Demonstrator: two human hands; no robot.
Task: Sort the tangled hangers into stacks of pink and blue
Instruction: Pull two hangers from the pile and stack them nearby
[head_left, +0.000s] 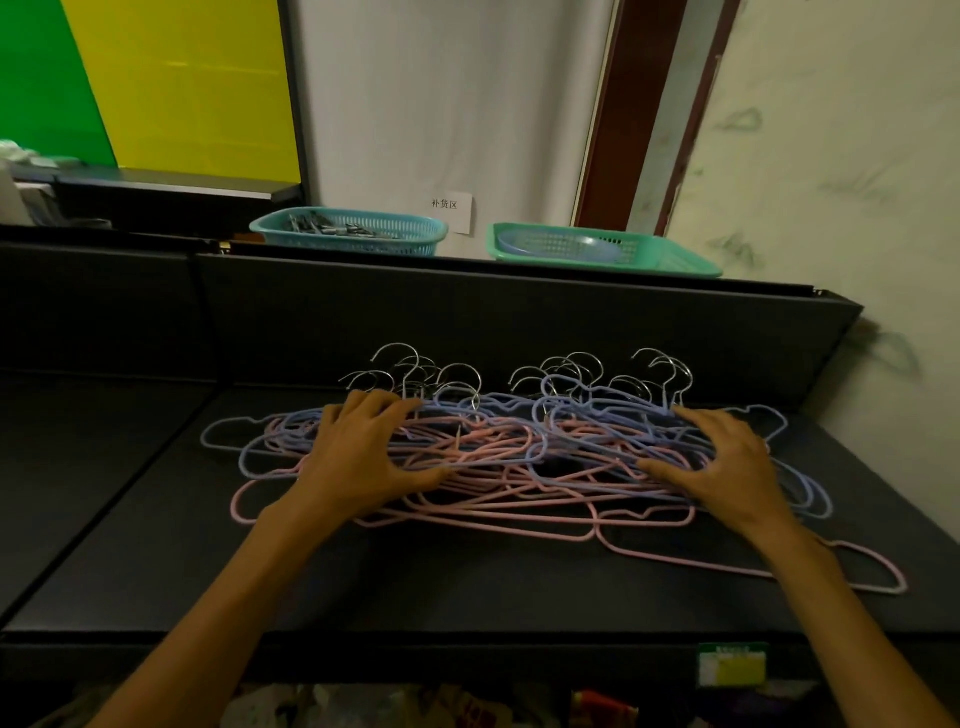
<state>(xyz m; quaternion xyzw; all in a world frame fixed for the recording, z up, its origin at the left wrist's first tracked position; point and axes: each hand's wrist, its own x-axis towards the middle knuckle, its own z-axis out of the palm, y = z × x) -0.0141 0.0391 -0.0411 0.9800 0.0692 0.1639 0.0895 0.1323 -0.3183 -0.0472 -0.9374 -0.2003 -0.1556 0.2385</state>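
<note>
A tangled heap of thin hangers (498, 452) lies on a dark shelf (467, 587), pink and blue ones mixed, metal hooks pointing to the back. Pink hangers (483, 525) spread toward the front, blue hangers (613, 415) lie mostly at the back and right. My left hand (363, 447) lies on the heap's left part, fingers spread and bent over the wires. My right hand (722, 457) lies on the right part the same way, thumb reaching inward. Whether either hand grips a hanger, I cannot tell.
A dark back panel (467, 312) rises behind the shelf. On top of it stand a blue basket (348, 231) with metal clips and a green tray (602, 249) holding a blue dish. A wall is at the right. A price label (732, 665) sits on the shelf's front edge.
</note>
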